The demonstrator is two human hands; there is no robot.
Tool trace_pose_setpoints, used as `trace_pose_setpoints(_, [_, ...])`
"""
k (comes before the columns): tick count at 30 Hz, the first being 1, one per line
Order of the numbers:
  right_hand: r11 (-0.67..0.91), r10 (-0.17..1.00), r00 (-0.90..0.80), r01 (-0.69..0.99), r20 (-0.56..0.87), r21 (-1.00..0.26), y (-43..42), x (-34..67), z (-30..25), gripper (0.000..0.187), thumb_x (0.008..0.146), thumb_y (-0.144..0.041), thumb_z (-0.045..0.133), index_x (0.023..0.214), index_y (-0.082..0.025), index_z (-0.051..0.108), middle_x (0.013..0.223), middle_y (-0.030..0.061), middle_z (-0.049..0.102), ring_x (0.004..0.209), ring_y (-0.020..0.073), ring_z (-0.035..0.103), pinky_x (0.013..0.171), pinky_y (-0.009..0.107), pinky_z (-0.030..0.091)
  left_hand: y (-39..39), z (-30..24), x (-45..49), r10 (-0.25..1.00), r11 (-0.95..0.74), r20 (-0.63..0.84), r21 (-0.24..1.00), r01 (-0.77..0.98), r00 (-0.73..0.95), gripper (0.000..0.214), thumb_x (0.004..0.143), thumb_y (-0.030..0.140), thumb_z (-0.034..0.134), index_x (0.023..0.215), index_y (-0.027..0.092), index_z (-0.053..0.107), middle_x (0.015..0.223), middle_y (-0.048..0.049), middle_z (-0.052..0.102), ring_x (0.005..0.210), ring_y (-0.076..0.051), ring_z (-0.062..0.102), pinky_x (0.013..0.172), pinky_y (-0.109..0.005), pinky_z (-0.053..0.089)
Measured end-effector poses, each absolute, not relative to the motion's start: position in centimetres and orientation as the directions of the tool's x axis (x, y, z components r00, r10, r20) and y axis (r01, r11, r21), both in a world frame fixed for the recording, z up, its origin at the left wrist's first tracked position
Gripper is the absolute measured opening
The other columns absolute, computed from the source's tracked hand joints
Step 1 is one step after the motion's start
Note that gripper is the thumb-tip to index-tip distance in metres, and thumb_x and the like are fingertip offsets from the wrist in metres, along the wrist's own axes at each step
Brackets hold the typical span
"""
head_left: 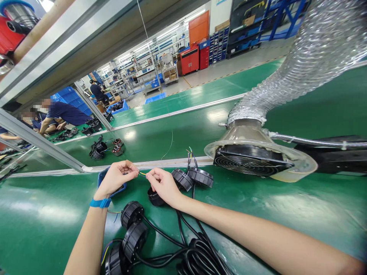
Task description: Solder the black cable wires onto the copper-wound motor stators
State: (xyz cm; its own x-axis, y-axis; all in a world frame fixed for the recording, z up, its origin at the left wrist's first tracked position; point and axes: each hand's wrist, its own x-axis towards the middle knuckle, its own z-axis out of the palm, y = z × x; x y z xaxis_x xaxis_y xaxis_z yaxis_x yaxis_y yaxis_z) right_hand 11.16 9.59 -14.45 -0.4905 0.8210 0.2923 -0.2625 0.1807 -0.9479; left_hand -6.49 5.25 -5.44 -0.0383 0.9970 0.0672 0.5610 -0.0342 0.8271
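A thin yellow wire [142,174] stretches between my two hands over the green bench. My left hand [122,176], with a blue band at the wrist, pinches its left end; whatever is right at those fingertips is too small to make out. The fingers of my right hand [163,184] are closed on the other end. Below my right hand sits a black round housing [155,197], partly hidden. Two more black caps [200,177] with upright coloured wires stand just right of it. Behind my left hand is a blue bin [119,190], mostly covered.
Several black caps [132,214] and a coiled black cable [200,256] lie in front. A fume hood with a fan [252,160] and a silver duct [275,84] stands at right. Black parts [99,148] lie on the far strip. Co-workers [67,112] sit at far left.
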Motion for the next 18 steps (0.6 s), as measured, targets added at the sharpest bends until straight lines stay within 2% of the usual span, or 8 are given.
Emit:
trace_pose_setpoints(11, [0.172, 0.817, -0.501, -0.260, 0.285, -0.950, 9.63, 11.25, -14.36, 0.025, 0.091, -0.037, 0.053, 0.074, -0.018, 0.057, 0.049, -0.0047, 0.051, 0.045, 0.0096, 0.044, 0.048, 0.022, 0.032, 5.19, -5.34, -6.60, 0.999, 0.044, -0.031, 0.869, 0.492, -0.035, 0.023, 0.077, 0.037, 0.074, 0.079, 0.015, 0.066, 0.070, -0.0022, 0.066, 0.066, -0.014, 0.062, 0.067, -0.026, 0.050])
trace_pose_setpoints(18, [0.179, 0.814, -0.500, -0.268, 0.296, -0.947, 9.55, 11.16, -14.57, 0.025, 0.090, -0.037, 0.055, 0.075, -0.017, 0.059, 0.050, -0.0046, 0.052, 0.046, 0.0097, 0.044, 0.047, 0.022, 0.033, 5.21, -5.03, -6.32, 0.999, 0.043, -0.042, 0.832, 0.554, -0.014, 0.030, 0.080, 0.044, 0.069, 0.073, 0.016, 0.063, 0.067, -0.0020, 0.063, 0.062, -0.014, 0.060, 0.061, -0.026, 0.049])
